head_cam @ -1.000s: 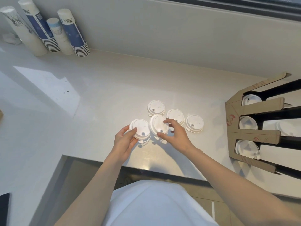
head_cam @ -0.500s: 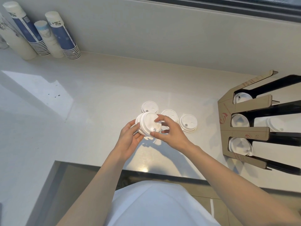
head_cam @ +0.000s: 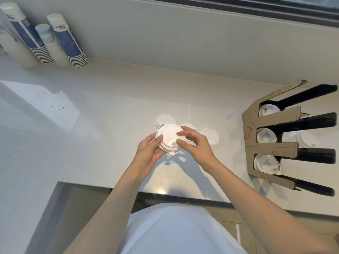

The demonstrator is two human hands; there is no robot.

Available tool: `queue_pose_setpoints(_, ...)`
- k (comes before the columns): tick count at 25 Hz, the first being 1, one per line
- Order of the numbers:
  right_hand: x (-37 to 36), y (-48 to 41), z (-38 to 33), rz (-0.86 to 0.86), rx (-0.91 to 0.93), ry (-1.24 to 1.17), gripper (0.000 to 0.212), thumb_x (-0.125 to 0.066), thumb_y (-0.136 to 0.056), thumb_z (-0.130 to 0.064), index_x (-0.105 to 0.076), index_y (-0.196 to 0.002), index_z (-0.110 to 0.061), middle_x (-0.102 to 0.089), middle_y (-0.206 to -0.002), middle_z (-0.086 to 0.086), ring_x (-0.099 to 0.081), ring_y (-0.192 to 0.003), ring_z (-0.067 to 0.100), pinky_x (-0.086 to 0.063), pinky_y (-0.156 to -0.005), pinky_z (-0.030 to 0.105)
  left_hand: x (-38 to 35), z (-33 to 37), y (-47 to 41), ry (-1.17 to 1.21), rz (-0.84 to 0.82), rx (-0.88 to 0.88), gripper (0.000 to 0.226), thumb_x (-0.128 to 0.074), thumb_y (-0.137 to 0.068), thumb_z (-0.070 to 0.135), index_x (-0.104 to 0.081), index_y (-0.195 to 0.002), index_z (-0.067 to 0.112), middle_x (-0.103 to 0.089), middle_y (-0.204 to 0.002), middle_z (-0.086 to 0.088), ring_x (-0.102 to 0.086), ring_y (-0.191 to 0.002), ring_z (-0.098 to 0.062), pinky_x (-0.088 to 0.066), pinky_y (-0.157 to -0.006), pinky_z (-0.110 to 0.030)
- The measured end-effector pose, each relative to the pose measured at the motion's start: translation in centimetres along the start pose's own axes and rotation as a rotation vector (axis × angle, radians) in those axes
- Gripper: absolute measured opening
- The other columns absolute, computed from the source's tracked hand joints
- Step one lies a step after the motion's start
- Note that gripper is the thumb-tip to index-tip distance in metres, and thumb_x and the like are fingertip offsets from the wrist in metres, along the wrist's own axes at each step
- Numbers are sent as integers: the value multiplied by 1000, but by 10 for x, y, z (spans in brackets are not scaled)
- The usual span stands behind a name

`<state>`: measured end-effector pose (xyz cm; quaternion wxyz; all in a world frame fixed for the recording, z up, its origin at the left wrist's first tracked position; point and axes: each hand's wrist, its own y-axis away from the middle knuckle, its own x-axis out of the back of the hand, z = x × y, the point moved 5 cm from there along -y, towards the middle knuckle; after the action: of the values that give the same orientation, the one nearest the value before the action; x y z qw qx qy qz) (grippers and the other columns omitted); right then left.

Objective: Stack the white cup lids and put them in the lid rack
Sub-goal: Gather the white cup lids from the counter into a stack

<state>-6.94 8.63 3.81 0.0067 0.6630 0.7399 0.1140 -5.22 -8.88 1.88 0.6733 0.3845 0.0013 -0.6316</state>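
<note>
A short stack of white cup lids [head_cam: 167, 136] is held just above the white counter. My left hand [head_cam: 148, 154] grips its left rim from below. My right hand [head_cam: 194, 145] rests fingers on its top and right edge. Three more white lids lie on the counter behind: one at the back [head_cam: 165, 119], one mostly hidden by my right hand [head_cam: 189, 125], one to the right [head_cam: 210, 137]. The cardboard lid rack [head_cam: 251, 136] stands at the right, with lids in its three slots [head_cam: 266, 135].
Several stacks of paper cups [head_cam: 67, 41] lean against the wall at the back left. A loose lid [head_cam: 305, 139] lies behind the rack. The counter's front edge [head_cam: 165, 192] runs just below my hands, with a lower surface at the left.
My right hand has brought its lid over onto the lid in my left hand, so both hands now hold one stack. The stack has turned flat, top facing up.
</note>
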Motion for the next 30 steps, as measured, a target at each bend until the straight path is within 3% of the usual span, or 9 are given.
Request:
queue_pose_setpoints(5,7,2,2,92,-8,-19,18,-71,-87,-13,-72,-97,-27,-66,-128,-7,-65,-112,23,-50,-101,50,-6,-4,4,-10,-12,12,29,-59,-97,11,-63,-125,6,-75,-107,-8,-75,-92,-18,-61,-77,-27)
queue_pose_setpoints(14,11,11,1,137,-33,-80,27,-76,-82,-10,-69,-103,-25,-68,-121,-8,-62,-112,20,-53,-96,35,-12,-3,5,-66,-11,-4,22,-56,-100,14,-66,-119,12,-74,-114,-7,-74,-98,-20,-61,-80,-28)
queue_pose_setpoints(19,14,12,-1,167,-30,-101,26,-75,-83,-8,-68,-105,-21,-69,-111,-12,-64,-105,13,-53,-84,20,-14,-2,7,-90,-23,-16,25,-56,-99,9,-65,-122,9,-71,-121,-12,-71,-106,-25,-61,-81,-30)
queue_pose_setpoints(26,20,12,4,229,-41,-97,24,-74,-83,-7,-65,-98,-24,-69,-102,-11,-65,-102,18,-53,-88,25,-17,-4,6,-103,36,6,40,-63,-94,4,-58,-133,12,-74,-115,-9,-73,-104,-26,-61,-84,-34)
queue_pose_setpoints(30,25,5,11,217,-45,-53,24,-73,-85,-12,-65,-107,-17,-69,-108,-4,-67,-102,19,-55,-90,32,-17,-9,5,-136,85,3,42,-63,-94,4,-56,-135,10,-73,-116,-11,-72,-105,-26,-62,-84,-35)
